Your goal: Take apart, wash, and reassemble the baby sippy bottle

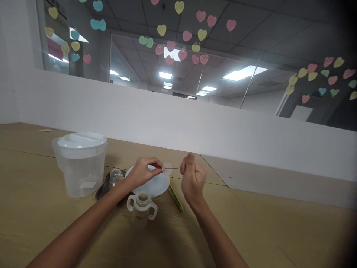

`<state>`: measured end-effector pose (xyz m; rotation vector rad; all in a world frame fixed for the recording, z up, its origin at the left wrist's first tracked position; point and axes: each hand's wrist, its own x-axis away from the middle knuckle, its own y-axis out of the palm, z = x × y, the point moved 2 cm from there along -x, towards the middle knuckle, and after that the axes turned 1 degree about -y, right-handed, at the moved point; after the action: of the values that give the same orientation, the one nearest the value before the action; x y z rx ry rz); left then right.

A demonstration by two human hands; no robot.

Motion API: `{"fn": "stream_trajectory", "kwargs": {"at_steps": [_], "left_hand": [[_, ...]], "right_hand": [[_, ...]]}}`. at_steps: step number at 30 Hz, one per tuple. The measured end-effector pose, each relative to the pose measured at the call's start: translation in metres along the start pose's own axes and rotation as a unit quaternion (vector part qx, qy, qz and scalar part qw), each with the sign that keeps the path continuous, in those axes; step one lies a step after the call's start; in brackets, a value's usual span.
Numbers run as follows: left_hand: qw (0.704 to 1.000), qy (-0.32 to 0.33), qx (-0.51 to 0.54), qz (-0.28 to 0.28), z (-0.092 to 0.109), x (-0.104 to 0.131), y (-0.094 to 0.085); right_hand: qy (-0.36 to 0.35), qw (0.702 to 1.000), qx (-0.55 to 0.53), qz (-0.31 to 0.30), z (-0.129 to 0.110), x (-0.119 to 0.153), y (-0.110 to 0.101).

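Note:
Between thumb and fingers, my left hand pinches a small round translucent piece, held above a white plate. A thin dark rod runs from that piece to my right hand, whose fingers are curled round its other end with the thumb up. Below my left hand stands an open baby bottle with two handles and no cap on its neck. A green-handled tool lies beside the plate, left of my right wrist.
A large clear pitcher with a white lid stands at the left. Next to it, a dark metal tray holds a clear cup. Behind the brown table rises a white wall below windows with heart-shaped notes.

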<state>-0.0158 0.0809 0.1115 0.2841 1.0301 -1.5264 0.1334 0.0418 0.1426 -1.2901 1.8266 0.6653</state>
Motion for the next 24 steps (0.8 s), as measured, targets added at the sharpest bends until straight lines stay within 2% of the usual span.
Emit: {"fn": "stream_trajectory", "kwargs": {"at_steps": [6,10,13,16,19,21,24], "left_hand": [[1.0,-0.005,0.008,0.016,0.001,-0.002,-0.003],[1.0,-0.014,-0.003,-0.002,-0.001,-0.003,-0.007],[1.0,-0.017,-0.014,-0.01,-0.007,-0.004,-0.011],[0.998,-0.018,-0.034,-0.045,-0.017,-0.004,-0.011],[0.988,-0.024,-0.108,-0.11,-0.03,-0.003,-0.004],[0.974,-0.036,-0.162,-0.155,-0.04,-0.001,0.005],[0.959,-0.051,-0.202,-0.194,-0.055,0.004,0.018]], "right_hand": [[0.003,0.998,-0.029,0.052,-0.019,-0.012,-0.021],[-0.03,0.995,-0.035,0.085,-0.031,-0.02,-0.034],[-0.062,0.987,-0.057,0.137,-0.041,-0.025,-0.046],[-0.085,0.978,-0.045,0.184,-0.043,-0.029,-0.055],[-0.066,0.986,0.032,0.15,-0.031,-0.03,-0.051],[-0.043,0.991,0.086,0.09,-0.017,-0.03,-0.041],[-0.022,0.99,0.14,0.006,0.005,-0.029,-0.024]]}}
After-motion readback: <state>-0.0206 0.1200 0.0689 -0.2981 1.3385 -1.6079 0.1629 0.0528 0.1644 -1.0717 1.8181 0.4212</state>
